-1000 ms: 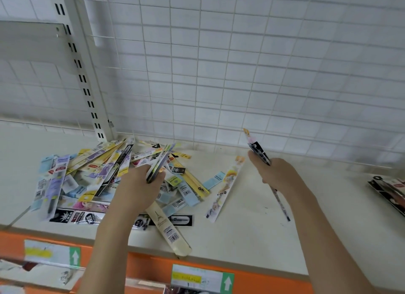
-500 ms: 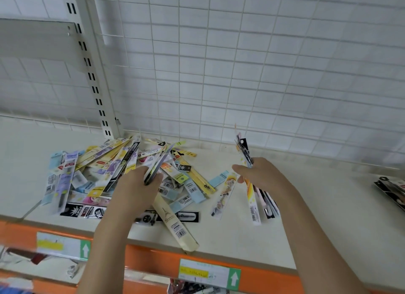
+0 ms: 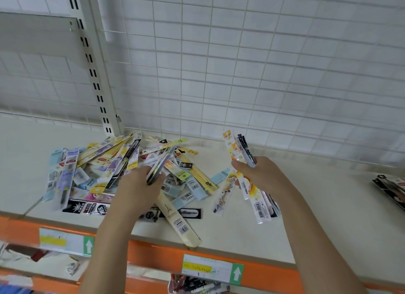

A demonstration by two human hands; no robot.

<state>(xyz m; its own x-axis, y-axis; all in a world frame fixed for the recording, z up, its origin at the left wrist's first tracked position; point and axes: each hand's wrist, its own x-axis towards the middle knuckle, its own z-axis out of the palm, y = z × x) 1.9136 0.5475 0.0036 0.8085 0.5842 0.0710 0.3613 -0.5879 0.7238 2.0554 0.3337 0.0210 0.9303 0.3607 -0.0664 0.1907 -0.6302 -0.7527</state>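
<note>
A heap of long, narrow pen packets (image 3: 105, 171) lies on the cream shelf (image 3: 317, 217), left of centre. My left hand (image 3: 140, 184) grips a few dark packets (image 3: 161, 162) on edge above the heap. To the right, my right hand (image 3: 263, 175) holds a fanned bunch of packets (image 3: 243, 153), an orange-and-yellow one in front, their lower ends hanging down over the shelf. One loose packet (image 3: 223, 193) lies between the hands, and a cream packet (image 3: 177, 219) sticks out over the shelf's front edge.
A white wire grid (image 3: 241, 63) backs the shelf, with a slotted upright (image 3: 94, 70) at the left. The orange shelf front (image 3: 153, 258) carries price labels (image 3: 210, 268). Dark packets (image 3: 392, 190) lie at the far right. More goods show on the shelf below.
My right hand has moved left toward the heap and now holds several packets fanned out, where it held a thin bunch on edge. My left hand has kept its hold in place.
</note>
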